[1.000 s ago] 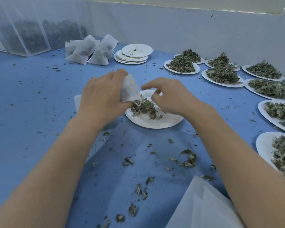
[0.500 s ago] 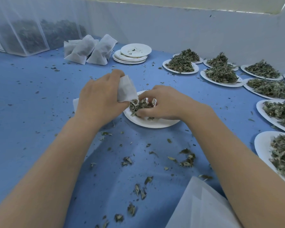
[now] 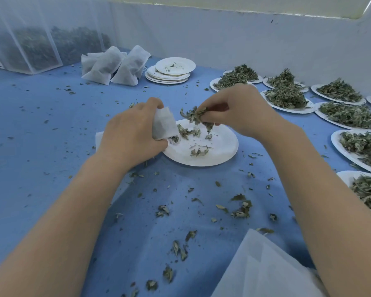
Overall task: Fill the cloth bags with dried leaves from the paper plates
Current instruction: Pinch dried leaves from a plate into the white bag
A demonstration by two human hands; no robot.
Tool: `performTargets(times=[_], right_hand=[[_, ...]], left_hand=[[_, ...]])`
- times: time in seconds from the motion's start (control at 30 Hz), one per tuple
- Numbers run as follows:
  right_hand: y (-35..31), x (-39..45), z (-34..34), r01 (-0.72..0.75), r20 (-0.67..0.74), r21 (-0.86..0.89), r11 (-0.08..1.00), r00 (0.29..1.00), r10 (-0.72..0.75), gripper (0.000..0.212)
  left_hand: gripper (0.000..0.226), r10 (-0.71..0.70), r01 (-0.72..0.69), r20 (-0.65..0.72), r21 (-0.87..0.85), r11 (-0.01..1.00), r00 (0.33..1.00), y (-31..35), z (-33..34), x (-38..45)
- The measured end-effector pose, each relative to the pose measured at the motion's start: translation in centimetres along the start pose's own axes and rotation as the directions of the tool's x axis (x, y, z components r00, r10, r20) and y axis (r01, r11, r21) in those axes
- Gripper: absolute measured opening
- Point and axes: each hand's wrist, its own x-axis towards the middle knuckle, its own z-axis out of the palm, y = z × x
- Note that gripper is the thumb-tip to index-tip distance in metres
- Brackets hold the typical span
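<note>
A: Cloth bag [image 3: 164, 123], small and white, sits in the left hand [image 3: 131, 133], fingers curled round it, held over the near-left rim of the paper plate [image 3: 212, 151]. Mouth end appears to face down-right toward the plate's middle; long axis runs up-left to down-right, tilted. The opening itself is hard to make out.

B: And the right hand [image 3: 236, 112]?

A: Pinching a clump of dried leaves [image 3: 196, 116], raised above the plate, near the bag but not touching it. A few leaves remain on the plate beside the bag's lower end.

B: Risks?

A: Spillage, mainly. The clump looks wider than the bag's mouth, and bits hang loose below the fingers. If the mouth isn't spread, leaves will likely drop. The blue table cover [image 3: 51, 146] already carries scattered leaf pieces [image 3: 240, 209].

B: Anything else?

A: With the mouth angled downward, what's inside could slide back out. Filled bags [image 3: 116, 65] lie well apart, at the far side, next to a stack of used plates [image 3: 169, 71].
</note>
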Motion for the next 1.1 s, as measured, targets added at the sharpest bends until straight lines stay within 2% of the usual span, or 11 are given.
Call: performTargets(times=[0.27, 0.43, 0.5, 0.63, 0.7, 0.83, 0.93, 1.03, 1.1], right_hand=[[-1.8, 0.0, 0.0, 0.156, 0.054, -0.141, 0.978, 0.987, -0.149, 0.016], [-2.4, 0.3, 1.1, 0.213, 0.103, -0.184, 0.959, 0.975, -0.197, 0.016], [-2.7, 0.2, 1.6, 0.228, 0.039, -0.108, 0.968, 0.974, -0.225, 0.016], [-2.9, 0.2, 2.4, 0.16, -0.094, 0.134, 0.978, 0.984, -0.148, 0.018], [-3.0, 0.1, 2.5, 0.142, -0.052, 0.257, 0.956, 0.99, -0.133, 0.022], [-2.8, -0.4, 1.6, 0.104, 0.128, 0.431, 0.896, 0.976, -0.175, 0.029], [-2.9, -0.4, 1.4, 0.109, 0.099, 0.358, 0.927, 0.983, -0.153, 0.025], [-3.5, -0.2, 2.5, 0.093, 0.049, 0.25, 0.964, 0.993, -0.108, 0.013], [-3.9, -0.2, 3.4, 0.095, 0.05, 0.161, 0.982, 0.993, -0.104, 0.018]], left_hand=[[0.06, 0.049, -0.048, -0.017, 0.029, 0.998, 0.999, 0.4, 0.1, -0.1], [0.062, 0.082, -0.086, -0.066, -0.054, 0.995, 0.994, 1.4, 0.4, -0.3], [0.061, 0.079, -0.087, -0.09, -0.09, 0.992, 0.993, 1.7, 0.6, -0.4], [0.054, 0.017, -0.037, -0.111, -0.183, 0.982, 0.994, 1.8, 0.7, -0.1], [0.051, -0.021, -0.009, -0.131, -0.222, 0.975, 0.991, 1.7, 0.6, -0.1], [0.05, -0.061, 0.011, -0.166, -0.287, 0.958, 0.984, 1.5, 0.4, -0.1], [0.051, -0.029, -0.022, -0.166, -0.298, 0.954, 0.986, 1.7, 0.2, -0.2], [0.046, 0.029, -0.057, -0.135, -0.208, 0.976, 0.99, 2.1, 0.5, -0.4], [0.039, 0.015, -0.039, -0.142, -0.166, 0.985, 0.99, 2.4, 0.7, -0.4]])
